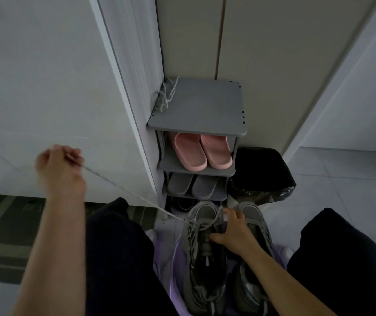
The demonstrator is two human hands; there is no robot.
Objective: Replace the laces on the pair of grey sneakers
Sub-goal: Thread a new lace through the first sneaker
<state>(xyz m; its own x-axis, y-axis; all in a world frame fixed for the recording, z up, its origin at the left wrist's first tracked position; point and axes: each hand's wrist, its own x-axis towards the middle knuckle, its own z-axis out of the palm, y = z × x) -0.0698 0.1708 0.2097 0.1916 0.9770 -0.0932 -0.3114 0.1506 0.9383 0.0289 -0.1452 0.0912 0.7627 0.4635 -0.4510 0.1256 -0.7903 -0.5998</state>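
Observation:
Two grey sneakers stand side by side on the floor between my knees. My right hand (232,233) grips the tongue and upper eyelet area of the left sneaker (199,258). The right sneaker (254,226) lies partly under my right wrist. A pale grey lace (123,188) runs taut from the left sneaker's upper eyelets up and left to my left hand (59,167), which is raised, blurred and closed round the lace's end. Another bundled lace (167,94) lies on the top left corner of the grey shoe rack (203,106).
The rack holds pink slippers (203,151) on its middle shelf and grey slippers (192,185) below. A bin with a black bag (262,176) stands right of the rack. A white cabinet panel rises at the left. A patterned mat (6,236) lies at the lower left.

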